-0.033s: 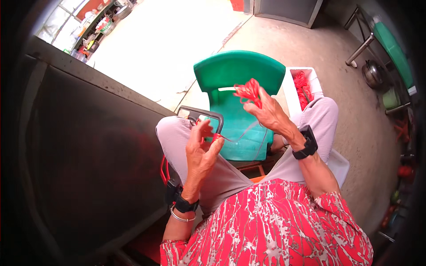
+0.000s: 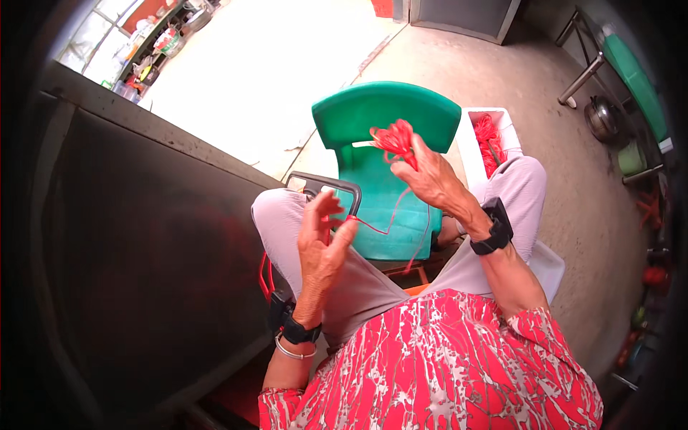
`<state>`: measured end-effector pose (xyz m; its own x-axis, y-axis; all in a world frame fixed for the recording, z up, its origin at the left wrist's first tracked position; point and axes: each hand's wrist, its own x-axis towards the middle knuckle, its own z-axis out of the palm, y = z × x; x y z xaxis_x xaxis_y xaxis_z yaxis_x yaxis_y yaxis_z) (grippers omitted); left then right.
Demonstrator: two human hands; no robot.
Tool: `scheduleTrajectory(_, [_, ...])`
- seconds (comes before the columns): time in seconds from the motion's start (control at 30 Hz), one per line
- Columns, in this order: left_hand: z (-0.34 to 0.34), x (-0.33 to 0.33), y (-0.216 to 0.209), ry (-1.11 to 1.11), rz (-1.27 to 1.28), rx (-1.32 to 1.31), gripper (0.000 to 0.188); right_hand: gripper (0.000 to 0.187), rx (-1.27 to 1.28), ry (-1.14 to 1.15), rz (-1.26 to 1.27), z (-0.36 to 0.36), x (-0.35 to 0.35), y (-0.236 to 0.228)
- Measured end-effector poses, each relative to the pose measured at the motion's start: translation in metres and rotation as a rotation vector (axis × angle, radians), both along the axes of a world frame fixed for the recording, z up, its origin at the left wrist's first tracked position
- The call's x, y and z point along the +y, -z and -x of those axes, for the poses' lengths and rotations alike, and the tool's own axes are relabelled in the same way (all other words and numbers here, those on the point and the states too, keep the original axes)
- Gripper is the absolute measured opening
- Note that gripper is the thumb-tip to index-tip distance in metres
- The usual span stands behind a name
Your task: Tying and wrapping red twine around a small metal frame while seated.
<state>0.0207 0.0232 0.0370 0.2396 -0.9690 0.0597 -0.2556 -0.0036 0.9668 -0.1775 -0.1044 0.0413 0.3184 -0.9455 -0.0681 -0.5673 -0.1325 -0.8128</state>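
My right hand [image 2: 428,178] is closed round the gathered end of a looped bundle of red cord [image 2: 393,137], held above the green plastic chair [image 2: 387,107]. Its loops fan out up and to the left. A thin red strand [image 2: 388,231] sags between the bundle and my left hand [image 2: 324,240], and another length dangles below my right hand. Red cord shows in the gap between my left thumb and its curled, slightly blurred fingers. How that hand grips it is partly hidden.
A white box [image 2: 469,147] with more red cord [image 2: 488,136] stands right of the chair. A black-framed handle [image 2: 326,180] rises by my left knee. A dark panel [image 2: 158,251] borders my left. At the far right are a metal pot [image 2: 603,118] and a metal-legged stand [image 2: 584,80].
The bundle in my right hand has shifted slightly left and up, its loops spreading. The strand between my hands now sags in a sharper bend, and the dangling length hangs lower.
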Motion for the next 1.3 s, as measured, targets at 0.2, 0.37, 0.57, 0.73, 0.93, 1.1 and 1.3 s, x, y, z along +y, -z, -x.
scheduleTrajectory(0.2, [0.013, -0.023, -0.016, -0.237, 0.265, 0.118, 0.041, 0.023, 0.191, -0.399, 0.586, -0.046, -0.008, -0.021])
scheduleTrajectory(0.37, [0.003, -0.031, -0.006, -0.172, 0.115, 0.046, 0.012, 0.025, 0.049, -0.438, 0.643, -0.056, -0.008, -0.015])
scheduleTrajectory(0.57, [-0.017, -0.019, 0.006, -0.27, -0.028, -0.031, 0.009, 0.019, -0.39, -0.164, 0.428, -0.026, 0.018, 0.0])
scheduleTrajectory(0.73, [-0.02, -0.022, 0.007, 0.009, -0.098, -0.308, 0.012, 0.019, -0.639, -0.264, 0.096, -0.036, 0.051, 0.046])
scheduleTrajectory(0.93, [-0.029, -0.019, 0.01, 0.13, -0.046, -0.385, 0.012, 0.021, -0.407, -0.369, 0.352, -0.048, 0.04, 0.056])
scheduleTrajectory(1.1, [-0.012, -0.016, -0.002, -0.057, -0.112, 0.014, 0.012, 0.028, -0.218, -0.25, 0.537, -0.031, 0.024, 0.064])
scheduleTrajectory(1.3, [-0.006, -0.006, -0.004, 0.055, -0.142, -0.082, 0.023, 0.01, -0.734, 0.036, -0.119, 0.024, 0.016, 0.029])
